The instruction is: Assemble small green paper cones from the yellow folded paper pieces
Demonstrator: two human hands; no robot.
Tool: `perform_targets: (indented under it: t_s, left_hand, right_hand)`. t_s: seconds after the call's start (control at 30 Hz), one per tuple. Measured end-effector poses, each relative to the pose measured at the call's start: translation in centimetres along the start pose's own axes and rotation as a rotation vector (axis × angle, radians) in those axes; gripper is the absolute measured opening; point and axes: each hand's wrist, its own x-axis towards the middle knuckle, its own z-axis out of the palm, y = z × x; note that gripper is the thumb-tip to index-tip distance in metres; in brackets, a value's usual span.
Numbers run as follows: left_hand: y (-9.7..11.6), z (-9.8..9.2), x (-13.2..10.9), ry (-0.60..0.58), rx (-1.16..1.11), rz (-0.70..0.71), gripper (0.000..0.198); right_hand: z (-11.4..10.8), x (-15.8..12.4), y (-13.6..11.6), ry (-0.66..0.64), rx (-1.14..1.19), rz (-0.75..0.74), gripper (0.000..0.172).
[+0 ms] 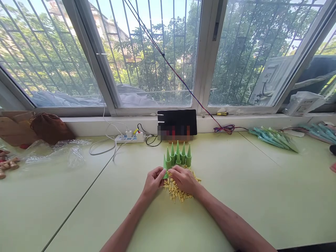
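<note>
Both my hands meet at the middle of the pale green table (236, 196). My left hand (153, 181) pinches a small green paper piece (165, 174) at its fingertips. My right hand (184, 179) is closed next to it, fingers touching the same green piece, resting over a heap of small yellow folded paper pieces (175, 191). Just behind the hands stands a cluster of several upright green paper cones (178, 156).
A dark tablet (177, 122) leans against the window sill behind the cones. A white power strip (130, 137) with cables lies to its left. A brown pouch (51, 127) and clear plastic sit at left. Teal paper bundles (273, 138) lie at right.
</note>
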Motion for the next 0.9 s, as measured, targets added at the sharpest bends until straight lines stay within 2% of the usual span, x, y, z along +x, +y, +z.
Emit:
perform_targets:
  t_s: [0.33,0.63,0.9]
  left_hand:
    - [1.3,0.4,-0.2,0.001,0.056,0.032,0.044]
    - [0.3,0.1,0.0,-0.011,0.081,0.037,0.04]
    - [-0.5,0.0,-0.1,0.011,0.155,0.112,0.036]
  right_hand:
    - [-0.7,0.3,-0.4,-0.054,-0.046,-0.012,0.019]
    - [-0.5,0.2,-0.3,-0.062,-0.056,-0.018,0.019]
    - [0.0,-0.1,0.1,-0.05,-0.07,-0.007,0.016]
